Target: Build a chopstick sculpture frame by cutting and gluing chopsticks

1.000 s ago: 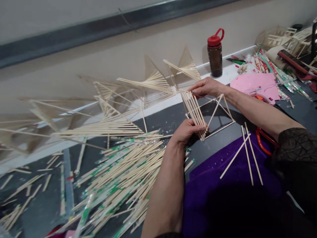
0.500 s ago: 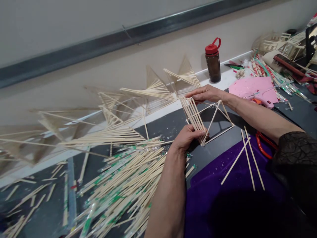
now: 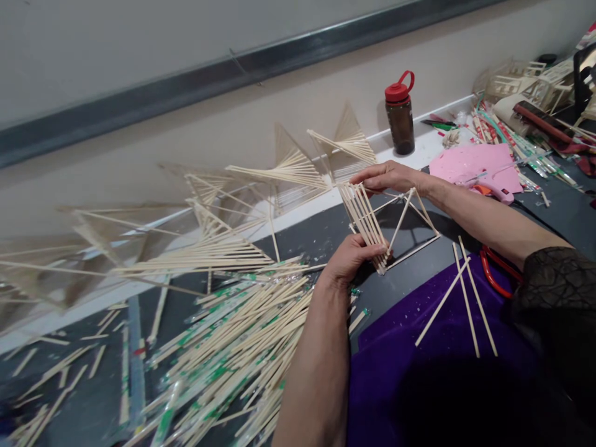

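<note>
A small frame of wooden sticks stands on the grey table, with a slanted row of several sticks side by side on its left face. My left hand grips the lower end of that row, thumb across the front and fingers behind. At the row's top end my right hand is closed on the stick ends, its fingertips partly hidden. To the right, the frame's open triangular part reaches over the table. Three loose sticks lie on the purple cloth in front of me.
A large pile of chopsticks, some in green-marked wrappers, lies left of my arm. Behind it stand fan-like stick structures along the wall. A red-lidded bottle, pink sheet, glue gun and red-handled tool are nearby.
</note>
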Motion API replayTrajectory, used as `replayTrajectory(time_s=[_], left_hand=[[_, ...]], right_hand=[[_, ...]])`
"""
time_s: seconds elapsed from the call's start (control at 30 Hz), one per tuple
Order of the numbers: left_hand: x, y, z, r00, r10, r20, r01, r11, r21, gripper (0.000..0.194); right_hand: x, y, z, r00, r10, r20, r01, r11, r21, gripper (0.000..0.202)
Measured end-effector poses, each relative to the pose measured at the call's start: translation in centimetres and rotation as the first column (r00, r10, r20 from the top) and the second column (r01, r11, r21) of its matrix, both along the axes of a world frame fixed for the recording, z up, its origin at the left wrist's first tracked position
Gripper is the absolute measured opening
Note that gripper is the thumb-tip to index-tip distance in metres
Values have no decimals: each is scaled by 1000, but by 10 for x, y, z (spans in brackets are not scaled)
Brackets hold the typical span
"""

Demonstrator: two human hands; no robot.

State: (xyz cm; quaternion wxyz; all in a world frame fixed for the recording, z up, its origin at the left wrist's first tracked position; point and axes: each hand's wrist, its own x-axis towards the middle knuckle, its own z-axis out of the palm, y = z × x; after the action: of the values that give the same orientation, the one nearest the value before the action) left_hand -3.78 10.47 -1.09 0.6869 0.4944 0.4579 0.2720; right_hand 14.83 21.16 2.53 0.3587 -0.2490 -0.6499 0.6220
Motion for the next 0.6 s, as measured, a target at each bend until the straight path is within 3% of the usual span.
replayTrajectory(time_s=[0.6], left_hand=[[1, -2, 2, 1000, 4, 1, -4, 1000, 22, 27]], right_hand=[[-1, 2, 3, 999, -29, 17, 28, 998, 53, 14]])
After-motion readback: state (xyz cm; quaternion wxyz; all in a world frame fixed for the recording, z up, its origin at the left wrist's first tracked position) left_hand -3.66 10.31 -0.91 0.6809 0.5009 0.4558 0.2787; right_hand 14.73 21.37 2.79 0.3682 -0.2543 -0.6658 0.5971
